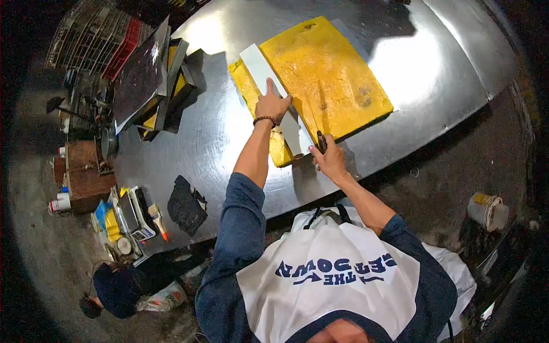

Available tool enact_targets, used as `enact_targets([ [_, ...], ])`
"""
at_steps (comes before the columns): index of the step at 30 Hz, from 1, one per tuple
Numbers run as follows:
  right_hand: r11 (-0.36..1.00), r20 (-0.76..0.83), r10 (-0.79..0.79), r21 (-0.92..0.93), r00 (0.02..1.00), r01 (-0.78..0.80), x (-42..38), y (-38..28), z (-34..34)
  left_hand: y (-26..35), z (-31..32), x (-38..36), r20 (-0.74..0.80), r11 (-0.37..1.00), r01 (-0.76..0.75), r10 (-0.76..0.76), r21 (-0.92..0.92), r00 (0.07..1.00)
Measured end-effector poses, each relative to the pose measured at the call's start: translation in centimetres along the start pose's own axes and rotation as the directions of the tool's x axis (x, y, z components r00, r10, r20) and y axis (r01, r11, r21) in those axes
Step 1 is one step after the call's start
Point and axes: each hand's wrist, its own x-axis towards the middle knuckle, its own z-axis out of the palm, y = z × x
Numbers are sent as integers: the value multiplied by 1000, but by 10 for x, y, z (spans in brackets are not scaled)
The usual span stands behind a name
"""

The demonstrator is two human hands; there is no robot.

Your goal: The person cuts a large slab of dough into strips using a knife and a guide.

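A yellow slab point(331, 74) with a cracked, browned surface lies on the metal table. Along its left part runs a flat white strip point(258, 64), placed diagonally. My left hand point(273, 106) presses down on the strip, index finger stretched and thumb apart. At the slab's near edge, by the strip's lower end, my right hand point(331, 160) is closed around a knife point(322, 143) with a dark handle. Its thin blade points away from me over the slab and is hard to make out.
Dark trays point(143, 80) with yellow slabs among them are stacked at the table's left. Nearer lie a crumpled black cloth point(187, 206), a brush point(157, 220) and a scale point(142, 230). Another person point(123, 288) is at lower left. A white bucket point(488, 210) stands at right.
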Motion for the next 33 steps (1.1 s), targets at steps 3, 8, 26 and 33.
enact_targets([
  [3, 989, 24, 74, 124, 997, -76, 5, 5, -9, 12, 0, -11, -102, 999, -41, 39, -16, 994],
  [8, 968, -61, 178, 189, 982, -164, 13, -6, -43, 50, 6, -7, -120, 985, -132, 118, -112, 986],
  [26, 970, -20, 161, 186, 987, -155, 18, 5, -49, 54, 18, 0, -39, 989, -58, 53, -135, 998],
  [33, 966, -6, 140, 219, 990, -135, 18, 10, -52, 52, 22, 3, -47, 983, -93, 87, -159, 995],
])
